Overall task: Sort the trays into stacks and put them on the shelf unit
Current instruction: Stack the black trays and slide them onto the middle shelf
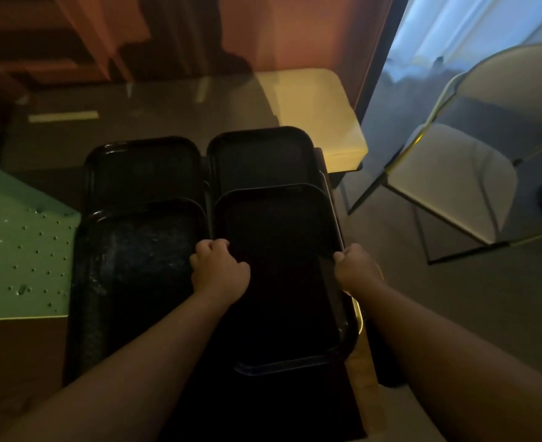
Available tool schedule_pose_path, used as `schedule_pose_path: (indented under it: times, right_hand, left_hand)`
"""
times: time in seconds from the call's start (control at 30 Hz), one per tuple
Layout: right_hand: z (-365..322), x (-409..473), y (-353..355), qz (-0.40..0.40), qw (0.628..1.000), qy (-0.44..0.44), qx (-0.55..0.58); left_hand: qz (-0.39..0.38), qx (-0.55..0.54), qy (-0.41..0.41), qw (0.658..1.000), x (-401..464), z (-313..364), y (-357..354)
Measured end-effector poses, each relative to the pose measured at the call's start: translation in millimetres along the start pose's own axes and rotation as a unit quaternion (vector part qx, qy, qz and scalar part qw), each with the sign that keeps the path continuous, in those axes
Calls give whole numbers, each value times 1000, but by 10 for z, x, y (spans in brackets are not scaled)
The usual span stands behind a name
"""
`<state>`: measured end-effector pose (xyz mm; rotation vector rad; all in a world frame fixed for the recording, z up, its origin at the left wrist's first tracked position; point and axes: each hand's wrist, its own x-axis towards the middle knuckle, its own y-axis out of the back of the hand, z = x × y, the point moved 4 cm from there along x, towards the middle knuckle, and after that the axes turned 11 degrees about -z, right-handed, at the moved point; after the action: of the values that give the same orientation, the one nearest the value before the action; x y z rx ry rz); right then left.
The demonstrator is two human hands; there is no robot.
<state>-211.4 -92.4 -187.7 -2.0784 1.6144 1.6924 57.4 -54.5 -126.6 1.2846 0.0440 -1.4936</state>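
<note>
L hand (220, 269) & R hand (357, 266) are each curling shut on opposite long rims of the near-right black tray (282, 298), prob. keeping it level. It's overlapping the tray behind (260, 157), likely for stacking.

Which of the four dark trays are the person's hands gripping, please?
The near-right tray: the left hand grips its left rim and the right hand its right rim. The other three trays lie untouched.
</note>
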Motion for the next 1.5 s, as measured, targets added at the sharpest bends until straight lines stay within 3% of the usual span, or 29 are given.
schedule_pose_path:
  times: [0.2,0.4,0.6,1.1,1.5]
  right_hand:
    - [-7,-111,20,19,982,40,185]
    - [-403,-31,258,51,979,86,180]
    - [-992,322,314,50,978,118,166]
    - [-1024,601,183,43,992,93,79]
    - [-963,522,34,102,993,50,-26]
  left_hand:
    - [75,-75,-42,993,99,-32,23]
    - [128,-161,-144,968,143,76,193]
    - [166,-180,-110,963,273,118,460]
    - [49,-186,-72,979,671,64,416]
    - [2,0,-26,1000,756,209,293]
